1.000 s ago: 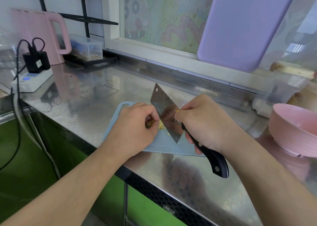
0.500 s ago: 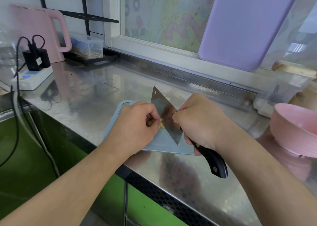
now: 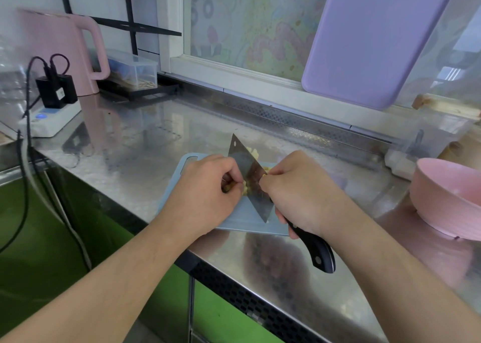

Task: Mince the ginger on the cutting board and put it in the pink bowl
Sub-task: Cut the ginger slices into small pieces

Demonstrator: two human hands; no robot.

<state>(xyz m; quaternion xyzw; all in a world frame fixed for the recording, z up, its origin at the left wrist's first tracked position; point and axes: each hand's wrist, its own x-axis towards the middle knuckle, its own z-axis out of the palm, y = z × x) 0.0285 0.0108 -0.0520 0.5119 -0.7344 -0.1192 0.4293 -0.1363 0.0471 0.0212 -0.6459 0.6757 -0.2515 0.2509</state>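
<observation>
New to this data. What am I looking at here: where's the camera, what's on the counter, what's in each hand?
No robot: a person works with two bare hands. The single picture comes from a head-worn wide-angle camera looking down at a steel counter. On it lies a blue cutting board with pale ginger. The right hand grips a cleaver by its black handle. The left hand pinches ginger beside the blade. A pink bowl waits at the right; a pink kettle and a power strip sit at the far left.
</observation>
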